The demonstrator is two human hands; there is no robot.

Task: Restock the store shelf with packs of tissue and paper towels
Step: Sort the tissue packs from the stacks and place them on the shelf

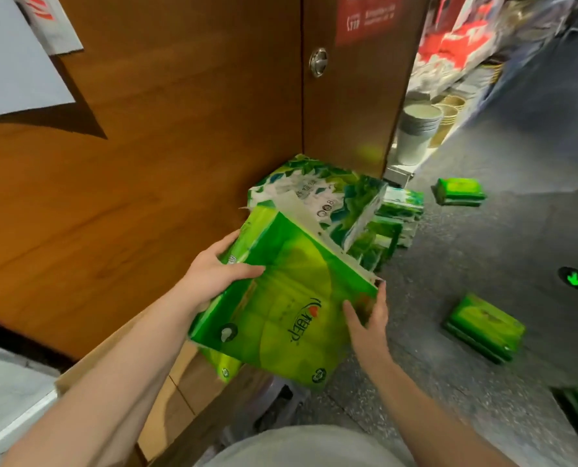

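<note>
I had the big green tissue pack [281, 298] up off the floor [483, 264], tilted — my left hand [213, 274] gripped its upper left edge, thumb lying across the face. My right hand [368, 325] clasped its lower right corner. Just beyond the pack, leaf-print packs [331, 197] sat against the wooden door [179, 129]; right of it, two small green packs [484, 326] lay on the floor.

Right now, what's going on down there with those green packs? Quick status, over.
Left hand and right hand both grip big green tissue pack, lifted. Leaf-print packs stacked behind by wooden door. Small green packs loose on floor.
</note>
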